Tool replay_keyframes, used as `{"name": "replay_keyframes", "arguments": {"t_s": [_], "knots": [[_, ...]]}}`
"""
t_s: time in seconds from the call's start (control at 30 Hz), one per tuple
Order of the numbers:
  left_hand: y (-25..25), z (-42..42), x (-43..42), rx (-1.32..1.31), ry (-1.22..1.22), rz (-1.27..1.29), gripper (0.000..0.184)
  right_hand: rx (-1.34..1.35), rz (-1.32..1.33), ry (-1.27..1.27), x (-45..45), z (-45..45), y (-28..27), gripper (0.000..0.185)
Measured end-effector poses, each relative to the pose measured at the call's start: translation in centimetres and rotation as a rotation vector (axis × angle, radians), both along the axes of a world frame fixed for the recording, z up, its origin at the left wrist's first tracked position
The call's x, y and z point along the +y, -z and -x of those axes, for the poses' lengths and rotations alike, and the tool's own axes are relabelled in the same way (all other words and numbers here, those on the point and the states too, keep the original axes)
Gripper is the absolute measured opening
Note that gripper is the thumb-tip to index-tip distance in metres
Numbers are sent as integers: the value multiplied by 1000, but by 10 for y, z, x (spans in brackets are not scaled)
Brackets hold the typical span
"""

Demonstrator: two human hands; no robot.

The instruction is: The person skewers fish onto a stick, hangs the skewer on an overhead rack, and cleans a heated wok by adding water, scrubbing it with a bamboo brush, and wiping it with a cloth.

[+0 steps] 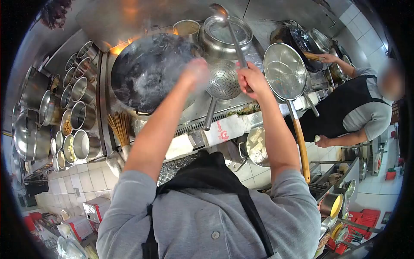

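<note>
Right hand (pixel 253 80) gripping ladle (pixel 235 41), left hand (pixel 196 73) blurred, state unclear, perforated skimmer (pixel 224 81) between, mesh strainer (pixel 284 71) at right, steaming wok (pixel 125 77)

A short-sleeved grey shirt (pixel 185 220) under a black apron (pixel 207 175).

I have my left forearm (pixel 161 123) reaching ahead, bare, slanting inward and away from me, up to a left wrist (pixel 186 84) softened by blur; the left hand (pixel 197 72) beyond it is so smeared that I cannot make out how its fingers are set. My right forearm (pixel 279 129), also bare, runs out at a straighter angle, leaning a little toward the middle, with the right wrist (pixel 264 94) nearly in line with it. My right hand (pixel 253 81) I see more sharply, its fingers curled into a closed grip. The two hands are near each other but apart, at almost equal reach.
</note>
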State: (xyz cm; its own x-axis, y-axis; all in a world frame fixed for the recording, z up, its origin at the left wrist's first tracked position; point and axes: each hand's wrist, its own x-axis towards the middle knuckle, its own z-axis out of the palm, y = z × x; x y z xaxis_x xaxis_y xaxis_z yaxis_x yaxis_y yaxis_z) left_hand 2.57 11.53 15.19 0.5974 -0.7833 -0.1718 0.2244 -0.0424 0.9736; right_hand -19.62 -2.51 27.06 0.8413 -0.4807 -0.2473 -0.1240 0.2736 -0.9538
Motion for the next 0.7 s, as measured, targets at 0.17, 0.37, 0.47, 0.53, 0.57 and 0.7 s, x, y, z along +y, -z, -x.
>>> {"name": "replay_keyframes", "arguments": {"t_s": [0.17, 0.37, 0.47, 0.53, 0.57, 0.7], "knots": [[33, 112, 22, -794, 419, -901, 62, 192, 76, 102, -108, -85, 65, 7], [80, 99, 12, 589, 24, -469, 42, -341, -1250, -127, -128, -53, 86, 13], [21, 61, -10, 1023, 131, -225, 29, -403, -1292, -216, -92, -10, 64, 16], [-13, 48, -27, 1097, 111, -132, 20, -407, -1299, -237, -66, 16, 42, 17], [-32, 48, -37, 1124, 67, -131, 16, -396, -1303, -223, -53, 29, 32, 17], [-42, 34, -59, 1170, 12, -137, 16, -306, -1308, -195, -17, 69, 34, 21]]}}
